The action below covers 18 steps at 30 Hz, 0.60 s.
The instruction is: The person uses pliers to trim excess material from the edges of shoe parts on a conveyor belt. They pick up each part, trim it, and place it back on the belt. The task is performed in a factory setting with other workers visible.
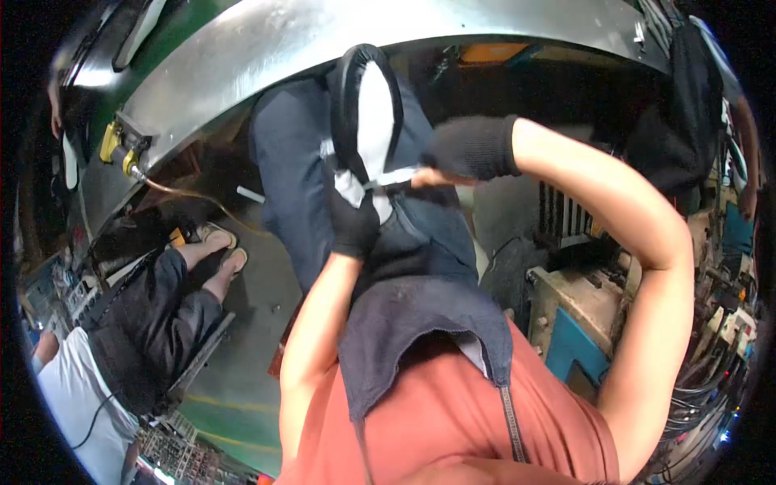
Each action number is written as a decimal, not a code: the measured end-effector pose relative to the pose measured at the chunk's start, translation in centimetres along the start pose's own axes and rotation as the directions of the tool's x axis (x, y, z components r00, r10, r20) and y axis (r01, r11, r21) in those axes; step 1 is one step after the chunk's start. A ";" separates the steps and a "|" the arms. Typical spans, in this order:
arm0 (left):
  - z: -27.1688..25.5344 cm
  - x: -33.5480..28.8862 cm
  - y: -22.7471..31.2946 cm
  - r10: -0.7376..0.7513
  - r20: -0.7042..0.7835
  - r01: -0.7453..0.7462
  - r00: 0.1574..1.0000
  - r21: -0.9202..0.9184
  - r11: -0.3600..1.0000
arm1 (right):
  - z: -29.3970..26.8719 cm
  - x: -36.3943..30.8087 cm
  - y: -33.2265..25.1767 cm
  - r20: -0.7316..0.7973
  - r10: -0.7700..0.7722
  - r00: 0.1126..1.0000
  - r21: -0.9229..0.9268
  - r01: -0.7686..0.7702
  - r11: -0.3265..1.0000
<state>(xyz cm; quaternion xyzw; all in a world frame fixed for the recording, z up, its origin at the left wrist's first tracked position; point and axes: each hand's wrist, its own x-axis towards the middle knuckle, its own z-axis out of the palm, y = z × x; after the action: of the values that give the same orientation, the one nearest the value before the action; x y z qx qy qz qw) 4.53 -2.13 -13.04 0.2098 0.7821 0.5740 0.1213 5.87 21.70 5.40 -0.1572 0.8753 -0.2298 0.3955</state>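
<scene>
Black-and-white shoe (375, 117) observed by the near edge of the metal bench (259, 52), left hand (354, 218) clamped on its end farther from the bench, right hand (457, 153), just apart, pinching a white strip (396, 176).

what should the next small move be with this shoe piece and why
Probably brace the shoe piece more firmly with the left hand before the right hand moves the pale strip: the piece rests on the lap, not the metal bench, and the strip reaches over its lower part, close to the left hand.
</scene>
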 end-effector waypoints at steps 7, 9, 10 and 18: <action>-2.3 3.1 2.8 -0.104 -0.116 0.120 0.988 0.136 0.983 | 6.9 4.0 -11.5 -0.430 -0.112 0.896 -0.588 -0.184 0.788; -5.5 3.5 2.8 -0.124 0.156 0.086 0.980 0.232 0.969 | 4.4 2.1 -6.7 -0.411 -0.611 0.677 -0.327 0.516 0.792; -6.6 3.9 2.6 0.012 0.243 -0.094 0.970 0.331 0.939 | 4.7 2.5 -3.9 -0.436 -0.573 0.694 -0.249 0.518 0.818; -5.1 6.6 9.1 -0.335 0.489 0.592 0.805 -0.691 0.415 | 2.8 1.0 3.0 -0.126 -0.016 0.992 0.687 0.099 0.720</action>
<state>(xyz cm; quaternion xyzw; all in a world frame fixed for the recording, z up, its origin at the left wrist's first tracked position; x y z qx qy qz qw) -1.78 -1.06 -2.48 -0.0208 0.4248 0.7754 0.4668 7.14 23.01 1.57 -0.0122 0.7415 -0.5603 0.3689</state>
